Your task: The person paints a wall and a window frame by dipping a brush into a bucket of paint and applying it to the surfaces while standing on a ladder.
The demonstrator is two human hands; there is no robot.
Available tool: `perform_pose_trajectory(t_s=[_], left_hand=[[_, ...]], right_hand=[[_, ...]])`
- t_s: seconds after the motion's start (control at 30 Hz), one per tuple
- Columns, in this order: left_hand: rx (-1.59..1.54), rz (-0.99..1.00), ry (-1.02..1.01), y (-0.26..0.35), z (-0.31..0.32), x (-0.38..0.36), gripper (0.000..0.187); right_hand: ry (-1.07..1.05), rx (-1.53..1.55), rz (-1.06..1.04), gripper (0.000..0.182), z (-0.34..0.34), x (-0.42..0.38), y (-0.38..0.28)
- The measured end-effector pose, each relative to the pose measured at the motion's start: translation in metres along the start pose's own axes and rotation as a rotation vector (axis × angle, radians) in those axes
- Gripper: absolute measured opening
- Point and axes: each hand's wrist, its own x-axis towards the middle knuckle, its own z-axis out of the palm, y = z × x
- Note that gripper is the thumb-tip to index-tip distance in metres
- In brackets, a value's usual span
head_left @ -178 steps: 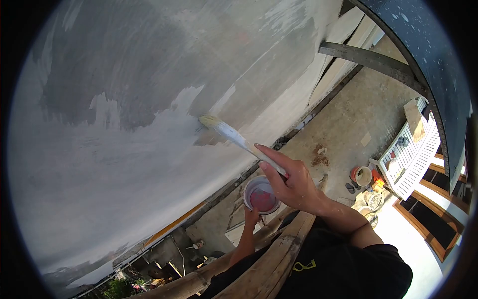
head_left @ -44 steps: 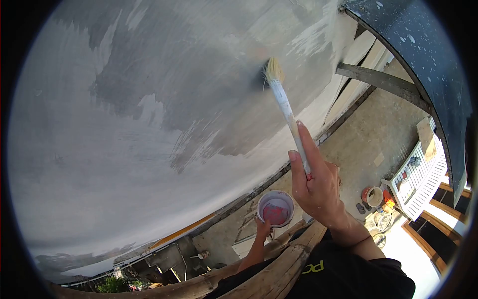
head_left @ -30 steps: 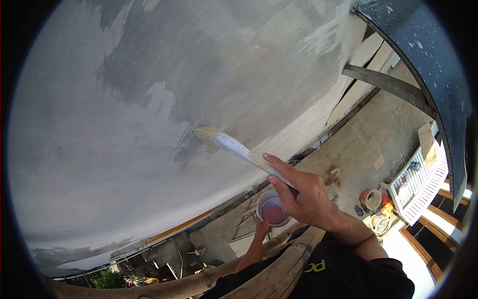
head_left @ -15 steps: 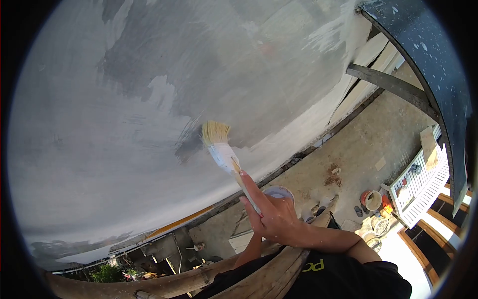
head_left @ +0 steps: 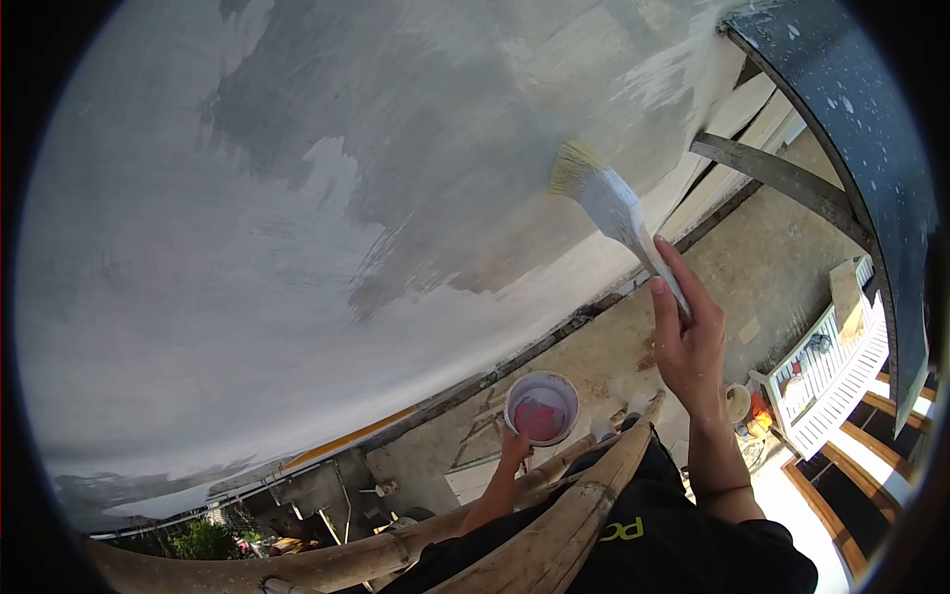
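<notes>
My right hand [head_left: 691, 337] is wrapped round the handle of a wide paintbrush [head_left: 616, 206], held up and tilted to the left. White paint coats its ferrule area, and the pale yellow bristles overlap the grey wall [head_left: 445, 129]. Uneven whitish patches and streaks cover that wall. Lower down, my left hand [head_left: 516, 443] grips the near rim of a small white paint bucket [head_left: 542, 408]. A reddish patch shows at the bottom inside the bucket.
Bamboo poles [head_left: 396, 550] cross close in front of my body. A paint-spotted dark sheet [head_left: 841, 89] on a beam [head_left: 782, 176] juts out at upper right. Far below lie a concrete floor [head_left: 782, 247], a white slatted bench [head_left: 841, 366] and another bucket [head_left: 737, 402].
My right hand has moved up and to the right with the paintbrush, away from in front of my left arm. The paint bucket and my left hand now show.
</notes>
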Motion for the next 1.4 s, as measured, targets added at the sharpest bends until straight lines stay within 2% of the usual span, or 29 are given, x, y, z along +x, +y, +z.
perform_pose_trajectory(t_s=[0.1,0.13,0.23,0.3,0.47,0.57,0.63,0.8,0.9,0.93,1.03,1.13,1.37,1.4], left_hand=[[0.023,0.007,-0.034,-0.006,-0.002,0.004,0.064],[0.022,0.023,-0.036,-0.007,-0.002,0.003,0.063],[0.016,0.069,-0.041,-0.01,-0.005,0.009,0.063],[0.012,0.072,-0.054,-0.005,-0.007,0.009,0.064],[0.03,0.026,-0.044,0.008,-0.009,-0.008,0.063],[0.027,0.046,-0.043,0.012,-0.012,-0.005,0.064],[0.026,0.01,-0.06,0.02,-0.012,-0.013,0.064],[0.042,0.0,-0.007,0.013,-0.011,-0.008,0.066],[0.041,0.002,-0.033,0.01,-0.01,-0.003,0.066],[0.04,0.015,-0.047,0.01,-0.01,-0.002,0.066],[0.062,0.025,-0.064,0.012,-0.01,-0.003,0.065],[0.059,0.041,-0.064,0.011,-0.011,-0.004,0.064],[0.081,0.03,-0.047,0.014,-0.008,-0.004,0.061],[0.087,0.027,-0.044,0.015,-0.007,-0.005,0.061]], right_hand=[[0.271,-0.019,0.058,0.036,-0.006,0.015,0.005],[0.295,-0.012,0.044,0.039,-0.006,0.019,0.011],[0.129,-0.084,0.001,0.043,0.008,0.007,-0.005],[0.0,-0.066,-0.143,0.048,0.025,-0.014,-0.006],[-0.332,0.049,-0.275,0.039,0.032,-0.038,0.002],[-0.279,0.024,-0.22,0.034,0.021,-0.018,0.013],[-0.248,0.058,-0.087,0.029,-0.013,0.015,0.013],[0.182,-0.051,0.05,0.029,-0.07,0.067,0.035],[0.4,-0.088,0.002,0.032,-0.08,0.086,0.05],[0.422,-0.093,0.017,0.033,-0.079,0.088,0.049],[0.536,-0.128,-0.118,0.034,-0.068,0.091,0.06],[0.532,-0.134,0.073,0.035,-0.063,0.092,0.047],[0.159,-0.068,-0.08,0.034,-0.033,0.036,0.03],[0.13,-0.077,-0.05,0.034,-0.038,0.034,0.031]])
